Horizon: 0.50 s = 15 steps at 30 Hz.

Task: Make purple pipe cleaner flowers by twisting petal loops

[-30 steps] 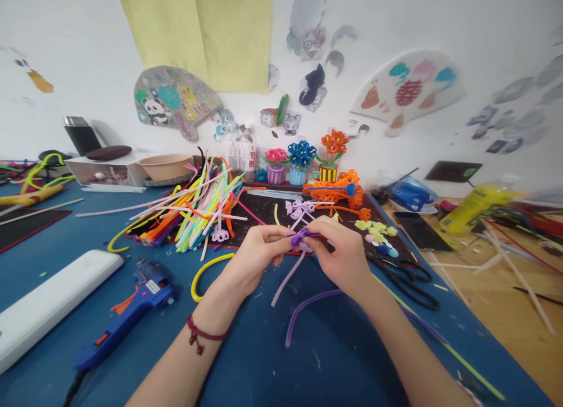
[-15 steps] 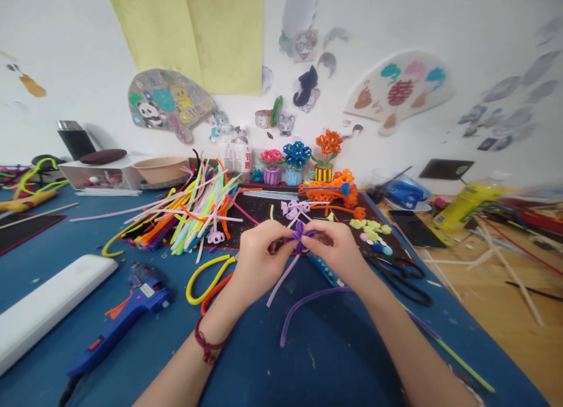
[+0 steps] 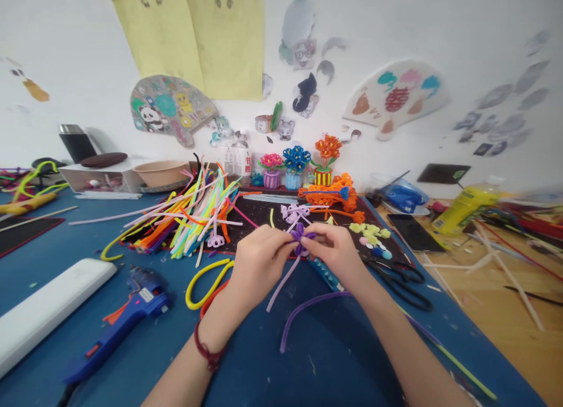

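Between both hands is a purple pipe-cleaner flower point(image 3: 300, 236) with looped petals. My left hand point(image 3: 266, 260) pinches its left side, thumb and index finger closed on a petal. From the right, my right hand point(image 3: 336, 251) grips the flower with thumb and fingers closed. A pale lilac pipe-cleaner stem point(image 3: 284, 284) slants down from the flower toward the table. Below the hands lies a loose purple pipe cleaner point(image 3: 303, 310), bent in a curve. Lilac pipe-cleaner pieces point(image 3: 294, 212) sit just behind the flower.
A blue glue gun point(image 3: 132, 319) and a long white case point(image 3: 48, 313) lie at left. Black scissors point(image 3: 402, 281) rest right of my right hand. A heap of pipe cleaners point(image 3: 193, 210) is behind my left hand, and small potted flowers point(image 3: 294, 175) stand at the back.
Both hands keep their pinch on the purple flower, which has barely shifted. The whole view has tilted slightly, so the scene sits a little lower.
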Each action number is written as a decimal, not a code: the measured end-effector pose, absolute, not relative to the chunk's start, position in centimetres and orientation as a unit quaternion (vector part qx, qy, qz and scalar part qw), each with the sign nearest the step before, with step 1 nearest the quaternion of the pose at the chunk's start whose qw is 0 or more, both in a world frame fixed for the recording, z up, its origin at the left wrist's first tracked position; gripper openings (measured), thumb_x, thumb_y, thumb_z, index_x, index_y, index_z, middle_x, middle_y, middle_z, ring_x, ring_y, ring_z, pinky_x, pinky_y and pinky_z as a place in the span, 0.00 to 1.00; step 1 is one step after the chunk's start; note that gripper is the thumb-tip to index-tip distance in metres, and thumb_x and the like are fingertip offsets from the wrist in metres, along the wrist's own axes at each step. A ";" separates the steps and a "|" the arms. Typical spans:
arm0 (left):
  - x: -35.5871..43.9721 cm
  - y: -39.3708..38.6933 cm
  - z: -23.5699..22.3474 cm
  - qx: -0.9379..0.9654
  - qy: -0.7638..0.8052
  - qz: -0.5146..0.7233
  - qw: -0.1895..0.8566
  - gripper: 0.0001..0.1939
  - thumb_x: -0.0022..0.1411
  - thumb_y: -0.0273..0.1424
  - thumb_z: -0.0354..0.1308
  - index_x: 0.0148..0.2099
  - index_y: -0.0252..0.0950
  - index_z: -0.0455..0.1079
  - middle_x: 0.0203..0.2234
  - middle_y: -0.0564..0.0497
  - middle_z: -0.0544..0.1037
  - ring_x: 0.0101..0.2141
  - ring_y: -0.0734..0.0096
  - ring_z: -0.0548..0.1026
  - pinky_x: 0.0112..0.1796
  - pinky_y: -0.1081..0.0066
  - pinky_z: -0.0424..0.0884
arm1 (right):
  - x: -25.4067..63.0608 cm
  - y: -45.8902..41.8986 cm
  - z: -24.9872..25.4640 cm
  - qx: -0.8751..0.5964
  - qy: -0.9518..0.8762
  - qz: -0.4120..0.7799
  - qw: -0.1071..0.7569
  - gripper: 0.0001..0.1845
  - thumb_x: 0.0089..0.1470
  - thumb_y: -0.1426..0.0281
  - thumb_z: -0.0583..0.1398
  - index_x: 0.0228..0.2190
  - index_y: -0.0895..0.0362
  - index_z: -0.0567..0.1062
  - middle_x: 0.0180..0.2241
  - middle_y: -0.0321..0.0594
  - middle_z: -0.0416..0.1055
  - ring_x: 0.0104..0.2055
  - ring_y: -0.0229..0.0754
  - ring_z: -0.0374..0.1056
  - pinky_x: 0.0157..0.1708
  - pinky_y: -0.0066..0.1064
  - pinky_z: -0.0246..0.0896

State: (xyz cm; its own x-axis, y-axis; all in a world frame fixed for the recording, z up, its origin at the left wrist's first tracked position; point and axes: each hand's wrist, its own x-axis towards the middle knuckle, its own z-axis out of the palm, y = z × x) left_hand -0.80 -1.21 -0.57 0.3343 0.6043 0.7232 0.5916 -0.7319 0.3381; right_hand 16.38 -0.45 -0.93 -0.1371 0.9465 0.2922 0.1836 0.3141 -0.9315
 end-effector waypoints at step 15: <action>-1.2 -0.8 0.9 0.654 0.409 0.459 0.441 0.10 0.57 0.35 0.60 0.33 0.32 0.73 0.24 0.53 0.72 0.26 0.76 0.66 0.29 0.75 0.61 | 16.2 -0.7 -0.8 -0.391 -0.696 0.389 0.461 0.06 0.54 0.68 0.59 0.28 0.58 0.71 0.26 0.35 0.66 0.27 0.38 0.65 0.29 0.29 0.61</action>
